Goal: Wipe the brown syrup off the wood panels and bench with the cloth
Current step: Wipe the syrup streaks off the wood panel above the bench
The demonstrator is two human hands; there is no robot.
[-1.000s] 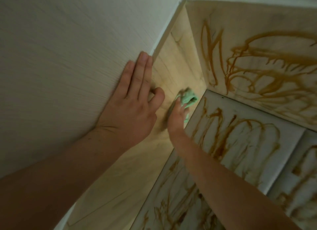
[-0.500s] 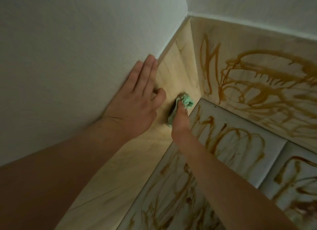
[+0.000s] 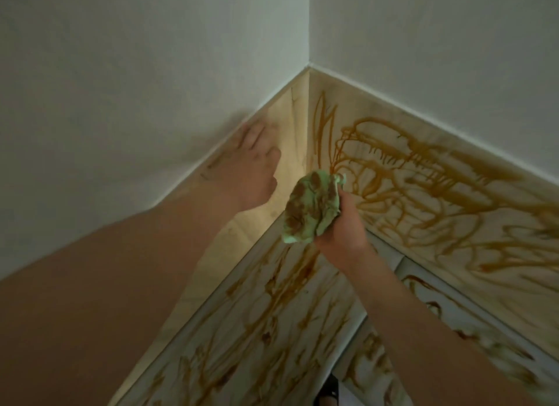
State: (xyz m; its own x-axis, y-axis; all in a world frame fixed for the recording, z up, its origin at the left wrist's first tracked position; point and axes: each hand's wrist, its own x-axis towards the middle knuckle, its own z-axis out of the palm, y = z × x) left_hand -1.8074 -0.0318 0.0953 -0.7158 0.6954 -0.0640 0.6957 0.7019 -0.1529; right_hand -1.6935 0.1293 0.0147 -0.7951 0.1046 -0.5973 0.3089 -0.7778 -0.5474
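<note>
My right hand (image 3: 340, 227) grips a crumpled green cloth (image 3: 311, 206), stained brown, and holds it in the air off the surfaces, near the corner. My left hand (image 3: 252, 169), blurred, lies with straight fingers against the left wood panel (image 3: 287, 127) at the wall's trim. The left panel looks nearly free of syrup. The right wood panel (image 3: 438, 193) is covered with brown syrup scrawls and drips. The white bench cushions (image 3: 272, 330) below are streaked with brown syrup too.
White walls (image 3: 151, 72) rise above both panels and meet in a corner. A seam (image 3: 381, 284) separates two bench cushions. A dark object (image 3: 328, 390) shows at the bottom edge between the cushions.
My right hand has lifted the cloth off the left panel and turned its stained side up. My left hand has slid lower onto the panel. The view has tilted upward.
</note>
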